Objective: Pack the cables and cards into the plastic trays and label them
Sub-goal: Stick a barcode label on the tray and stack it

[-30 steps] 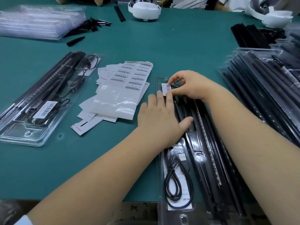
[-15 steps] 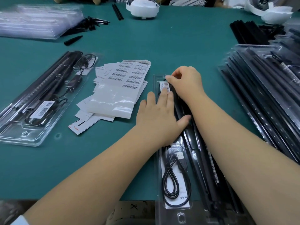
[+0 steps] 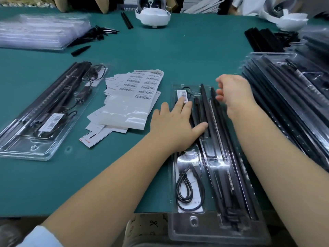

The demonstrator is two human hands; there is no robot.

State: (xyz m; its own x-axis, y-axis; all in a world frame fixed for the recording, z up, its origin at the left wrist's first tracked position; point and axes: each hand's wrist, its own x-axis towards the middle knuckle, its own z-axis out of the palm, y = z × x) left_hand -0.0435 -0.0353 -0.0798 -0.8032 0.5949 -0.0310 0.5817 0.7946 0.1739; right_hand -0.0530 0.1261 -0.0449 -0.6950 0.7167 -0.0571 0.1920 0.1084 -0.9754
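Note:
A clear plastic tray (image 3: 197, 227) lies lengthwise before me, holding black light bars, a coiled black cable (image 3: 185, 191) on a white card, and a barcode label (image 3: 183, 95) stuck near its far left end. My left hand (image 3: 176, 127) presses flat on the tray, fingertips touching the label's near edge. Above the tray's far right side, my right hand (image 3: 233, 93) hovers blurred, fingers loosely curled and holding nothing. A spread of barcode label sheets (image 3: 138, 91) lies left of the tray.
A second packed, labelled tray (image 3: 26, 145) sits at the left. Filled trays (image 3: 292, 97) are stacked at the right. Empty clear trays (image 3: 39, 32) pile at the far left, with loose black parts (image 3: 81, 50) nearby. White headsets (image 3: 153, 16) stand at the far edge.
My right hand has let go of the label and lifted away to the right. The label now stays on the tray. My left hand stays pressed in place.

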